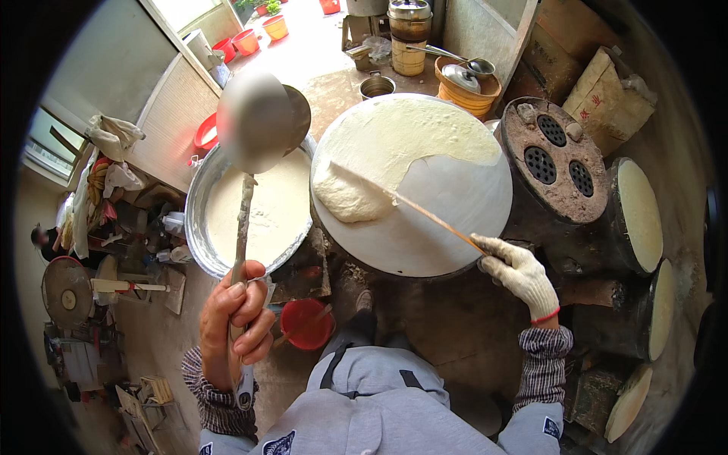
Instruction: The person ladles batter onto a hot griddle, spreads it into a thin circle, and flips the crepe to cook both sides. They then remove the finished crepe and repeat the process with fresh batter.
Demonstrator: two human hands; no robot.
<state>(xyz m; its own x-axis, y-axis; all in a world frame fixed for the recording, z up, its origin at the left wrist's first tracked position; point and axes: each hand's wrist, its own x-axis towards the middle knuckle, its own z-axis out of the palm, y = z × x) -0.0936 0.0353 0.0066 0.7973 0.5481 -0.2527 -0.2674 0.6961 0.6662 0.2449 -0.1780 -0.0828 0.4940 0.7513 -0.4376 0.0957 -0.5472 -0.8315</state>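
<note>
My left hand (236,318), bare, grips the long handle of a metal ladle (244,222). The ladle's bowl, partly blurred, is raised over the far side of a metal basin (193,242) of pale batter (259,210). My right hand (520,273) wears a knitted white work glove and holds a thin wooden spreader (435,220). Its far end meets a thick mound of batter (358,196) on the left of a round flat griddle (455,210). A thin layer of batter (387,133) covers the griddle's far part; its near right surface is bare.
Right of the griddle stands a round stove top (591,196) with perforated coal briquettes (540,165). Several batter-covered round plates (640,213) line the right side. A red bucket (307,324) is by my feet. Behind are a wicker basket (472,99) and a metal pot (377,88).
</note>
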